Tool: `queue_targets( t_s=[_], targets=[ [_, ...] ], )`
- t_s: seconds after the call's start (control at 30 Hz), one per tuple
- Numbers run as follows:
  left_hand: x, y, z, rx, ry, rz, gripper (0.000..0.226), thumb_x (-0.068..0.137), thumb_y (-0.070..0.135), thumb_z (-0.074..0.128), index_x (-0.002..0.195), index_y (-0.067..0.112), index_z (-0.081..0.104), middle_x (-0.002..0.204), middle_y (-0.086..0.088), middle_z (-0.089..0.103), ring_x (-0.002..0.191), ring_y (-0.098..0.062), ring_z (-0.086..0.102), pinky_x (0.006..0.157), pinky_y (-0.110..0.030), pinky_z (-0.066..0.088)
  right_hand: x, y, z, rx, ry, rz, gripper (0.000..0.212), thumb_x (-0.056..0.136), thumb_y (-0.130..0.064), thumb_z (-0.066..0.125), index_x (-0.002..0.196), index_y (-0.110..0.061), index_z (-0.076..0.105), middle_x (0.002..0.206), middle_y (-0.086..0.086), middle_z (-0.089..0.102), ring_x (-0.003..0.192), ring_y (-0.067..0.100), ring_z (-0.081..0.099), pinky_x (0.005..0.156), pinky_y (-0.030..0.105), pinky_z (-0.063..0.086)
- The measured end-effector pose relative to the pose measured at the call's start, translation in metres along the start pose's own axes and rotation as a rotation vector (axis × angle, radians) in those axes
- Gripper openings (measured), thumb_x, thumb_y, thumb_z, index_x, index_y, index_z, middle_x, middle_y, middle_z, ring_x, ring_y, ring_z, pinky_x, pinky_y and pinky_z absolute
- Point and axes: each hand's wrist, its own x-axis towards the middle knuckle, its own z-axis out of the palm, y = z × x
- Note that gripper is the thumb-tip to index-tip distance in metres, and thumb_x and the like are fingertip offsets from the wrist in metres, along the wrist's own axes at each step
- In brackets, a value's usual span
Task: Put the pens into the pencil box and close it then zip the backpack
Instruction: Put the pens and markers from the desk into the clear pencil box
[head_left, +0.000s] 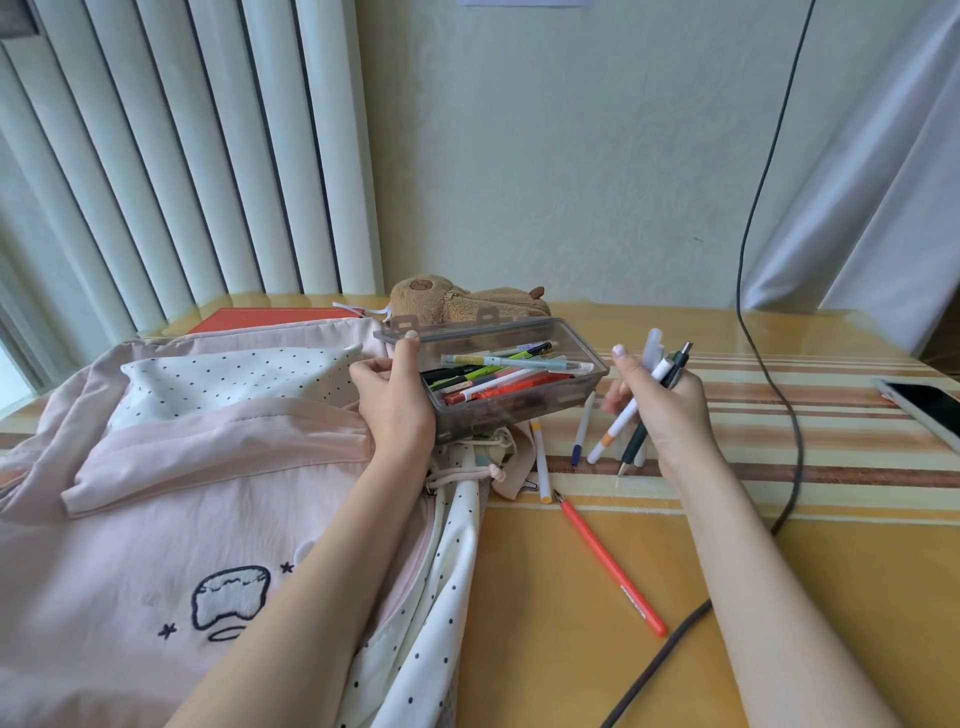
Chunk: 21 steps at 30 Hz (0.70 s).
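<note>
Striped yellow tabletop (779, 545) lay under a pink backpack (156, 493). Her left hand (397, 400) gripped the near end of the clear pencil box (519, 395), lid up, thumb over the rim. Her right hand (670, 410) was clenched round a bundle of pens (636, 415), just beside the box. Light, slick and stiff, they looked likely to slide; mid-barrel seemed safest. A red pen (613, 571) lay loose below those fingers.

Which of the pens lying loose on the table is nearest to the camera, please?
The long orange-red pen, lying alone and slanted between the forearms; the other loose pens lie farther back by the pencil box.
</note>
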Motion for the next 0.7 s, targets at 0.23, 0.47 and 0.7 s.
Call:
queue_targets(
  t_s=[0.23,0.47,0.7],
  targets=[
    [0.002,-0.001,-0.001,0.053,-0.101,-0.013,0.038,0.083,0.049,0.055,0.099,0.015,0.046,0.086,0.001,0.051,0.088,-0.021,0.048,0.079,-0.036,0.036,-0.004,-0.029,0.006,0.143,0.212,-0.301,0.048,0.095,-0.035,0.053,0.053,-0.016,0.038,0.034,-0.009,0.039,0.035,0.005,0.039,0.053,0.029,0.048],
    [0.001,-0.001,0.001,0.16,-0.272,0.001,0.044,0.084,0.05,0.054,0.113,0.017,0.052,0.085,0.011,0.05,0.098,-0.018,0.051,0.09,-0.04,0.039,-0.015,-0.057,0.057,-0.531,-0.343,-0.602,0.03,0.087,-0.044,0.06,0.068,-0.024,0.047,0.056,-0.011,0.043,0.053,0.001,0.043,0.051,0.016,0.031],
    [-0.001,0.004,0.0,0.185,-0.234,-0.049,0.038,0.08,0.051,0.056,0.103,0.02,0.053,0.091,0.004,0.056,0.102,-0.023,0.053,0.094,-0.041,0.041,-0.017,-0.039,0.053,-0.509,-0.604,-0.304,0.036,0.072,-0.049,0.074,0.101,-0.038,0.055,0.107,-0.018,0.058,0.107,-0.002,0.05,0.082,0.021,0.04]
  ],
)
